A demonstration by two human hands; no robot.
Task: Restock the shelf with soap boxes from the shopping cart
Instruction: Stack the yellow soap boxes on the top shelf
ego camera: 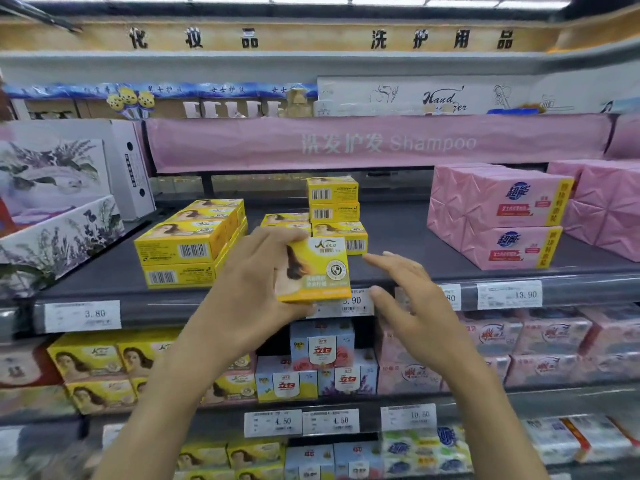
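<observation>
left hand (251, 278) grips a small yellow cardboard soap box (313, 270), held at the front edge of the dark grey shelf (398, 233). right hand (412, 303) just beside it, fingers straight and spread, holding nothing. bare shelf strip lies between the stacked yellow soap boxes (187, 242) and glossy pink wrapped soap packs (495, 216).

The left hand (249, 271) covers the left side of the box (318, 268), so the print there cannot be read. The box hides the left part of a price tag (358, 301), and the right hand (412, 306) covers most of the next tag (451, 296) — only "80" shows. The small print on every tag is too fine to read. A low yellow stack (284, 218) is partly lost behind the left fingers. Both forearms run off the bottom edge. The pink packs (609, 202) are cut by the right edge, the floral carton (52, 233) by the left. Top-shelf bottles (235, 107) and bottom-shelf goods (426, 448) are blurred — their labels cannot be made out.
</observation>
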